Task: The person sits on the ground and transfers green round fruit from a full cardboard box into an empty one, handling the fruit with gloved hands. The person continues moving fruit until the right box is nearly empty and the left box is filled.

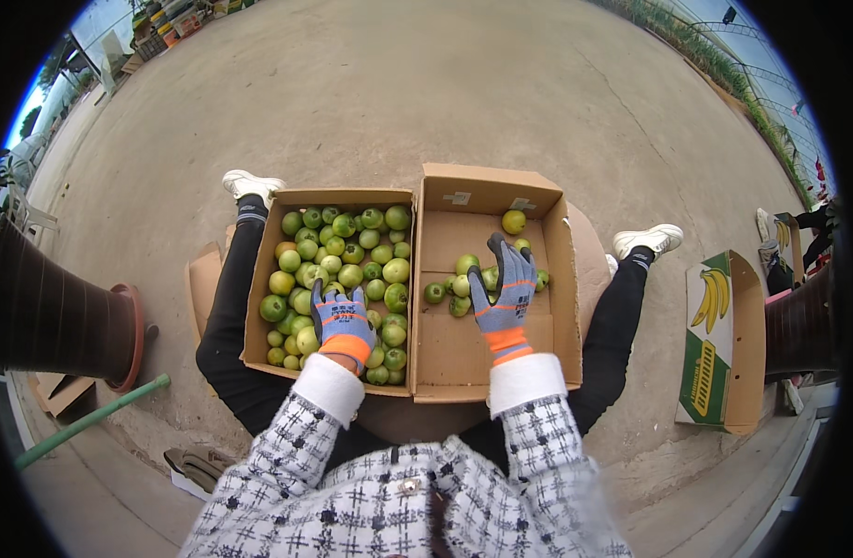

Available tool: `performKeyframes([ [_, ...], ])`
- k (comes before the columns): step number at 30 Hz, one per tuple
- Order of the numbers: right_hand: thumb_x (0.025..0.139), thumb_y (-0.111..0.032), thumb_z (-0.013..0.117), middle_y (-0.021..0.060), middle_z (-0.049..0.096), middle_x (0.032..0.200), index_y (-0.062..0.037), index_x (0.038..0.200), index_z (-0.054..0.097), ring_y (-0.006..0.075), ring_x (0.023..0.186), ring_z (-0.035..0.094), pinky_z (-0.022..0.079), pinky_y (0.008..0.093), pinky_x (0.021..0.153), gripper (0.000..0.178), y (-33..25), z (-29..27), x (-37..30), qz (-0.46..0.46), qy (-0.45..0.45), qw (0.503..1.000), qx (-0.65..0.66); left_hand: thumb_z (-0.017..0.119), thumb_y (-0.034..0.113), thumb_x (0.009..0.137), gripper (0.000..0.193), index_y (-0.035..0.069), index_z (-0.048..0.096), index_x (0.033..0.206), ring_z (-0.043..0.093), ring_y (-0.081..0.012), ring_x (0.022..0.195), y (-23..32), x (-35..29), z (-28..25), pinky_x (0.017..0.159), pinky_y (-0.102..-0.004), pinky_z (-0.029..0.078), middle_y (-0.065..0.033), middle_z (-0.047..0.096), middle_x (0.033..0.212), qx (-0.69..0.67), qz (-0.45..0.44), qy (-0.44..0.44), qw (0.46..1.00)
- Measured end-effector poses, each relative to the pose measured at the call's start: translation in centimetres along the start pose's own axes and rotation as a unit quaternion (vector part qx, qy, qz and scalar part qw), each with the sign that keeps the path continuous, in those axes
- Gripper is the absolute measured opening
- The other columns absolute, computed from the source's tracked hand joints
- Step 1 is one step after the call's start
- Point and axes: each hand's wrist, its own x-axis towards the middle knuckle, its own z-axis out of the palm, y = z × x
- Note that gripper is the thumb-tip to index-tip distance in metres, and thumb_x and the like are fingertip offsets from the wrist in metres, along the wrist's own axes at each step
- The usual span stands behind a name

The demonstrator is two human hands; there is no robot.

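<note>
Two open cardboard boxes sit side by side between my outstretched legs. The left box (255,316) is packed with several green tomatoes (350,251). My left hand (341,321), in a grey and orange glove, rests palm-down on the tomatoes at the box's near side; whether it grips one is hidden. The right box (557,279) holds only a small cluster of green tomatoes (454,286) and one yellowish tomato (513,221) at the far end. My right hand (504,290), gloved the same, hovers over that cluster with fingers spread and nothing in it.
A cardboard box printed with bananas (724,344) stands on the concrete at my right. A dark brown column (45,316) and a green pipe (92,420) lie at my left. Another person's legs show at the far right edge. Flattened cardboard lies under the boxes.
</note>
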Motion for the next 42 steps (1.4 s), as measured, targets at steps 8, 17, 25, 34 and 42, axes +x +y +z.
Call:
performKeyframes([
  [8, 0.074, -0.041, 0.077, 0.0089, 0.059, 0.124, -0.0091, 0.132, 0.055, 0.0283, 0.117, 0.054, 0.034, 0.0509, 0.11, 0.07, -3.6, -0.8, 1.2, -0.189, -0.172, 0.963, 0.082, 0.078, 0.021, 0.078, 0.06, 0.003, 0.055, 0.129, 0.062, -0.0234, 0.097, -0.1, -0.5, 1.8, 0.097, -0.0373, 0.044, -0.0119, 0.067, 0.097, -0.617, 0.02, 0.18, 0.766],
  [17, 0.079, -0.026, 0.075, 0.0061, 0.064, 0.108, -0.0063, 0.132, 0.054, 0.025, 0.106, 0.058, 0.033, 0.0498, 0.11, 0.06, -1.7, -0.7, 0.3, 0.017, -0.014, 1.0, 0.005, 0.071, 0.011, 0.082, 0.051, 0.009, 0.056, 0.131, 0.058, -0.0271, 0.111, 1.6, -1.3, -1.0, 0.103, -0.0411, 0.039, -0.0105, 0.064, 0.118, -0.475, 0.171, 0.286, 0.814],
  [25, 0.08, -0.029, 0.074, 0.0058, 0.064, 0.122, -0.0077, 0.126, 0.057, 0.0247, 0.114, 0.058, 0.024, 0.0502, 0.114, 0.053, 2.6, -1.3, 0.0, 0.218, 0.083, 0.96, -0.153, 0.07, 0.049, 0.076, 0.055, 0.018, 0.062, 0.12, 0.048, -0.0248, 0.125, 1.7, -2.0, 0.9, 0.117, -0.0549, 0.013, -0.0075, 0.062, 0.121, -0.115, 0.153, 0.014, 0.982],
  [34, 0.077, -0.041, 0.074, 0.0054, 0.057, 0.133, -0.0097, 0.135, 0.052, 0.0285, 0.122, 0.05, 0.029, 0.0533, 0.112, 0.07, -2.5, -0.9, 1.0, -0.164, -0.123, 0.977, 0.061, 0.071, 0.027, 0.085, 0.022, 0.011, 0.067, 0.099, 0.062, -0.0298, 0.096, 0.9, -0.9, 2.2, 0.105, -0.0452, 0.036, -0.0093, 0.068, 0.093, -0.491, 0.069, 0.264, 0.827],
  [42, 0.074, -0.033, 0.076, 0.0067, 0.062, 0.122, -0.0094, 0.131, 0.056, 0.027, 0.114, 0.056, 0.031, 0.0532, 0.111, 0.065, -3.9, 0.0, -0.2, -0.14, -0.151, 0.977, 0.049, 0.065, 0.018, 0.089, 0.029, 0.011, 0.064, 0.117, 0.06, -0.0309, 0.108, 1.9, -1.4, 0.4, 0.107, -0.047, 0.035, -0.0098, 0.067, 0.111, -0.456, 0.171, 0.329, 0.809],
])
